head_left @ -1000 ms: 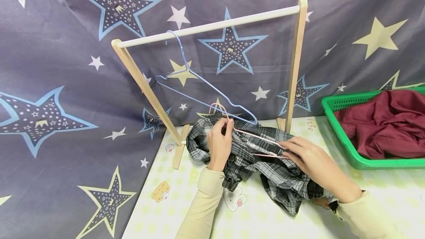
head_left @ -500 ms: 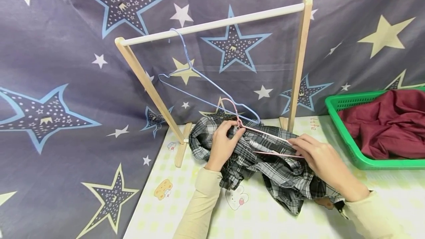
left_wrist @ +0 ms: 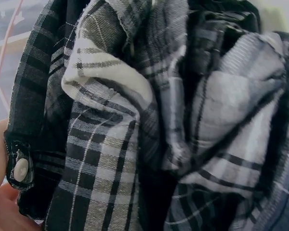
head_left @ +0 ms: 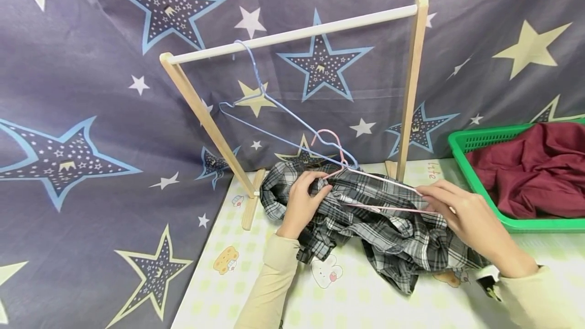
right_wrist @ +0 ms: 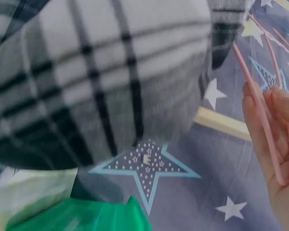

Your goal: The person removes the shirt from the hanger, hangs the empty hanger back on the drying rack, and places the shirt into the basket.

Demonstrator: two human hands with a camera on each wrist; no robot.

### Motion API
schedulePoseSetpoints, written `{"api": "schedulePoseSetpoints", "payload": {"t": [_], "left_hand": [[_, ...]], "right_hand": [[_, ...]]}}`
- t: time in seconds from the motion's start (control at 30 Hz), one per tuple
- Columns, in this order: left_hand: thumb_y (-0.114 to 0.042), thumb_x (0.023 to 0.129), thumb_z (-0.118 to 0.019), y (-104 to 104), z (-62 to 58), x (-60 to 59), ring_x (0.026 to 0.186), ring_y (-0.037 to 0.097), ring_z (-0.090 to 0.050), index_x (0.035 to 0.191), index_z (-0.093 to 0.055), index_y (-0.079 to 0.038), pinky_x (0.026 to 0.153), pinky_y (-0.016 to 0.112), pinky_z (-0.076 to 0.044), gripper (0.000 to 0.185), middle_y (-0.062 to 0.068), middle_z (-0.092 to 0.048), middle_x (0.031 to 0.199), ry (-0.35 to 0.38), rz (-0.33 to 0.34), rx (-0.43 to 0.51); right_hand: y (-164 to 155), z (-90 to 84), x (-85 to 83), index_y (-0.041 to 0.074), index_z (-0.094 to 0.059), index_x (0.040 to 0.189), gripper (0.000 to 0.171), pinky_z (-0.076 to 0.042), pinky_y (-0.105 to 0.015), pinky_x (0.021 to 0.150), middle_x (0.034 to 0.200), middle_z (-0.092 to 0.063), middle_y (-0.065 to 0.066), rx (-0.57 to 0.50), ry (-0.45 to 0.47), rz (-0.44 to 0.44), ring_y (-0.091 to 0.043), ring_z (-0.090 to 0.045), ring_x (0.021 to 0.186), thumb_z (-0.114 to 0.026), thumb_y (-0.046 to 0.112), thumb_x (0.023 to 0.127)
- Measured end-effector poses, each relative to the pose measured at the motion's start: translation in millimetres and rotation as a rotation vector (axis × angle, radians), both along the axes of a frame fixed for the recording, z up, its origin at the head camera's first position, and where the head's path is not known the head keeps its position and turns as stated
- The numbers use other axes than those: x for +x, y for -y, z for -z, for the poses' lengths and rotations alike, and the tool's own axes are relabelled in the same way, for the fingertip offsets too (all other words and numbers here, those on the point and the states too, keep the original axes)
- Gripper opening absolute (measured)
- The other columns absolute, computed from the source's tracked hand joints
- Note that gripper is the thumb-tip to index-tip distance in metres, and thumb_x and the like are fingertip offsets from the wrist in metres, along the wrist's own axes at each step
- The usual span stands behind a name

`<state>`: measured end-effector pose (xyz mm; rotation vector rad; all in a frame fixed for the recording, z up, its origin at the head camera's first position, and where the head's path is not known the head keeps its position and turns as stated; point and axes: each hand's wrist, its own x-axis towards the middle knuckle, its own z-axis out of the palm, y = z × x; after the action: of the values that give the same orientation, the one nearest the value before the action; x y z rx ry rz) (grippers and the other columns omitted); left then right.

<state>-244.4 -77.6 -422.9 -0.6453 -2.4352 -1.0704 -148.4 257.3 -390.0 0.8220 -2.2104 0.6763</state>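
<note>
A black, grey and white plaid shirt (head_left: 393, 248) lies bunched on the table below the rack. My right hand (head_left: 461, 215) grips the right end of a pink hanger (head_left: 388, 209), whose bend also shows against the palm in the right wrist view. The hanger's left part runs in among the cloth, and its hook stands up beside the blue hanger. Near the neck of that pink hanger, my left hand (head_left: 303, 202) pinches the shirt's cloth between thumb and fingers; the exact hold is partly hidden. In the left wrist view, a buttoned shirt edge (left_wrist: 21, 169) lies beside the hand.
A wooden rack with a white bar (head_left: 292, 37) stands at the back, and a blue hanger (head_left: 292, 118) hangs from it close over the shirt. At right, a green basket (head_left: 475, 176) holds dark red cloth (head_left: 534, 171). Behind hangs a star-patterned curtain (head_left: 91, 85).
The pink hanger has shifted right in my right hand, its hook moving right as well. My left hand has gone from the hanger's neck to the shirt cloth.
</note>
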Motion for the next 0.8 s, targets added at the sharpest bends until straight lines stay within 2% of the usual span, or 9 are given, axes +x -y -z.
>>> {"api": "schedulePoseSetpoints", "payload": {"t": [0.07, 0.1, 0.17, 0.23, 0.37, 0.43, 0.6, 0.7, 0.8], "left_hand": [[-0.026, 0.090, -0.074, 1, 1.5, 0.5, 0.104, 0.015, -0.064, 0.115, -0.069, -0.019, 0.095, 0.036, -0.051, 0.027, -0.004, -0.066, 0.108, 0.002, -0.008, -0.007], [-0.025, 0.089, -0.075, 2, 2.3, 0.7, 0.104, 0.015, -0.064, 0.115, -0.069, -0.019, 0.095, 0.036, -0.052, 0.026, -0.003, -0.066, 0.107, 0.001, -0.011, -0.012], [-0.024, 0.089, -0.075, 3, 4.2, 0.9, 0.105, 0.016, -0.064, 0.114, -0.069, -0.019, 0.095, 0.036, -0.051, 0.027, -0.003, -0.066, 0.107, 0.001, -0.014, -0.017], [-0.022, 0.088, -0.076, 5, 6.0, 0.9, 0.106, 0.016, -0.064, 0.115, -0.069, -0.018, 0.097, 0.036, -0.051, 0.027, -0.002, -0.066, 0.108, 0.002, -0.012, -0.023], [-0.021, 0.089, -0.075, 9, 9.9, 0.8, 0.111, 0.015, -0.063, 0.116, -0.069, -0.019, 0.101, 0.035, -0.049, 0.028, -0.003, -0.066, 0.112, 0.023, 0.005, -0.023], [-0.021, 0.090, -0.074, 12, 11.8, 0.7, 0.112, 0.014, -0.062, 0.117, -0.068, -0.019, 0.102, 0.035, -0.048, 0.028, -0.004, -0.066, 0.114, 0.035, 0.016, -0.022], [-0.021, 0.092, -0.071, 19, 16.4, 0.1, 0.113, 0.014, -0.062, 0.117, -0.068, -0.021, 0.101, 0.034, -0.048, 0.026, -0.004, -0.066, 0.115, 0.041, 0.051, -0.001], [-0.021, 0.093, -0.068, 23, 20.4, -2.2, 0.112, 0.014, -0.063, 0.117, -0.070, -0.020, 0.098, 0.033, -0.050, 0.023, -0.003, -0.067, 0.117, 0.028, 0.086, 0.043], [-0.022, 0.095, -0.066, 29, 26.3, -6.4, 0.110, 0.015, -0.064, 0.116, -0.071, -0.017, 0.096, 0.033, -0.052, 0.022, -0.002, -0.069, 0.117, 0.013, 0.101, 0.090]], "right_hand": [[-6, -0.4, -0.3, 0.004, -0.069, 0.119, 0.024, -0.043, -0.014, 0.055, 0.101, -0.068, 0.002, -0.016, -0.007, -0.018, -0.004, -0.060, 0.065, -0.059, 0.012, 0.099], [-8, -0.4, -0.5, 0.004, -0.070, 0.118, 0.027, -0.043, -0.014, 0.055, 0.099, -0.067, 0.004, -0.023, -0.012, -0.025, -0.003, -0.059, 0.065, -0.055, 0.019, 0.102], [-13, -0.4, -0.3, 0.005, -0.070, 0.117, 0.038, -0.045, -0.015, 0.056, 0.096, -0.066, 0.008, -0.030, -0.018, -0.028, -0.001, -0.060, 0.068, -0.047, 0.032, 0.104], [-18, -0.3, 0.5, 0.006, -0.071, 0.117, 0.039, -0.047, -0.015, 0.059, 0.093, -0.065, 0.010, -0.033, -0.019, -0.019, 0.001, -0.061, 0.070, -0.046, 0.035, 0.104], [-27, -1.1, 3.0, 0.007, -0.071, 0.117, 0.027, -0.050, -0.011, 0.066, 0.094, -0.066, 0.009, -0.031, 0.002, -0.009, 0.005, -0.062, 0.075, -0.057, 0.022, 0.101], [-32, -2.8, 4.8, 0.006, -0.071, 0.118, 0.024, -0.051, -0.009, 0.070, 0.096, -0.067, 0.007, -0.021, 0.024, -0.002, 0.007, -0.063, 0.075, -0.065, 0.009, 0.094], [-42, -8.5, 10.3, 0.008, -0.071, 0.119, 0.044, -0.051, -0.006, 0.069, 0.098, -0.065, 0.010, 0.002, 0.067, 0.030, 0.010, -0.063, 0.072, -0.075, -0.008, 0.078], [-47, -10.0, 12.3, 0.009, -0.071, 0.119, 0.043, -0.050, -0.006, 0.069, 0.099, -0.065, 0.009, -0.002, 0.066, 0.036, 0.012, -0.063, 0.072, -0.075, -0.007, 0.079], [-52, -9.3, 13.1, 0.009, -0.072, 0.119, 0.031, -0.050, -0.005, 0.067, 0.100, -0.066, 0.007, -0.009, 0.055, 0.025, 0.013, -0.062, 0.075, -0.071, 0.004, 0.088]]}}
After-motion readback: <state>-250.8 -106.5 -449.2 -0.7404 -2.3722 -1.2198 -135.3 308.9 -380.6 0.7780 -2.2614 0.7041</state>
